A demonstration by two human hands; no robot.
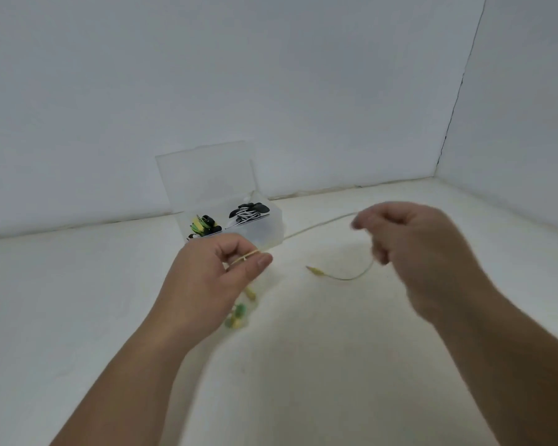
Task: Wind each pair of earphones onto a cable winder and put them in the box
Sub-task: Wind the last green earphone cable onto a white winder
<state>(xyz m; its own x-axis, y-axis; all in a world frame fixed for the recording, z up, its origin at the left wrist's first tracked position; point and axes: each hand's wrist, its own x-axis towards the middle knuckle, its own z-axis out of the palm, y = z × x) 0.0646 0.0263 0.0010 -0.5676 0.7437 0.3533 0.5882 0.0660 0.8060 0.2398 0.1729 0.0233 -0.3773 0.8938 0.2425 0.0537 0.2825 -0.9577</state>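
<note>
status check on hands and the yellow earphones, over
Left hand pinching yellow earphone cable; right hand gripping it further along. Plug end loose, not yet wound. Box open, two wound pairs inside. No obstruction seen.

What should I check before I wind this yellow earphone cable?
1. Left hand pinches the cable: ok.
2. Right hand holds the cable further along: ok, though blurred.
3. Plug free to follow: ok, it lies loose on the table.
4. Winder in the left hand: cannot tell, none shows.
5. Lid of the box open: ok.
6. Room in the box: cannot tell; two wound pairs lie inside.
</note>
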